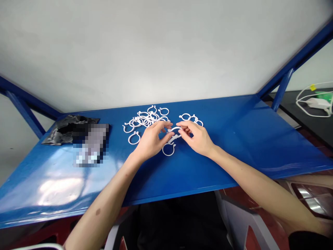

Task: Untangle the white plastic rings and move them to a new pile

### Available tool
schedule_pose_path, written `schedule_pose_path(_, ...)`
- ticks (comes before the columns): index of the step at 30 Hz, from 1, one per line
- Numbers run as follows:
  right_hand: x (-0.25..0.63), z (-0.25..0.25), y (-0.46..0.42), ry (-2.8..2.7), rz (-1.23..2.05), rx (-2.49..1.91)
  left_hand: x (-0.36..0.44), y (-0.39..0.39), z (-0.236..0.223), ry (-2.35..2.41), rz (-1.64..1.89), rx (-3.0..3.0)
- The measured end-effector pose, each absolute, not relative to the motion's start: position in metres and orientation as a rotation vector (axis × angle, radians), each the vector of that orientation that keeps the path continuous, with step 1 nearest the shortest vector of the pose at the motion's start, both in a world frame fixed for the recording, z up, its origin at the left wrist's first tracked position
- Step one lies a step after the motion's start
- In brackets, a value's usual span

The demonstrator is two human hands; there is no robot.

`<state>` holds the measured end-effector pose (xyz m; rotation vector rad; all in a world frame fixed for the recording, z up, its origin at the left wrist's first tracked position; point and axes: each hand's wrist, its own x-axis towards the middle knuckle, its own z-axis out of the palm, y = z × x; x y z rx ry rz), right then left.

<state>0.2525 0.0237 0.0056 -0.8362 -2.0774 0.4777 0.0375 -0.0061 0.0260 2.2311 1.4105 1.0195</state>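
Observation:
Both hands meet over the middle of a blue table (234,146). My left hand (152,139) and my right hand (196,137) pinch the same white plastic ring (174,130) between their fingertips, one from each side. Further white rings hang linked below it, the lowest one (168,150) resting on the table. A pile of several loose white rings (145,119) lies just beyond my left hand. Two more rings (188,117) lie beyond my right hand.
A crumpled black plastic bag (66,129) lies at the table's left, beside a blurred-out patch. Blue frame bars (293,64) rise at both sides against a white wall. A white cable and charger (316,102) sit on a dark surface at the far right.

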Motion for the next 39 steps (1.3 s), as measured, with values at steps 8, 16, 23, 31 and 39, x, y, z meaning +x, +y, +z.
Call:
schedule_pose_path(8, 0.254, 0.009, 0.025, -2.091, 0.288, -0.727, 0.038, -0.004, 0.03, 1.418, 0.982, 2.024)
schedule_pose_path(16, 0.253, 0.007, 0.026, -2.043, 0.255, -0.732, 0.046, -0.008, 0.016, 1.44, 0.957, 2.01)
schedule_pose_path(23, 0.254, 0.014, 0.022, -2.026, 0.221, -0.64, 0.055, -0.009, 0.003, 1.233, 0.894, 2.13)
schedule_pose_path(31, 0.255, 0.015, 0.024, -1.992, 0.203, -0.732, 0.046, -0.005, 0.015, 1.331, 1.01, 2.191)
schedule_pose_path(39, 0.255, 0.017, 0.025, -1.938, 0.162, -0.788, 0.039, -0.003, 0.015, 1.601, 0.854, 2.231)
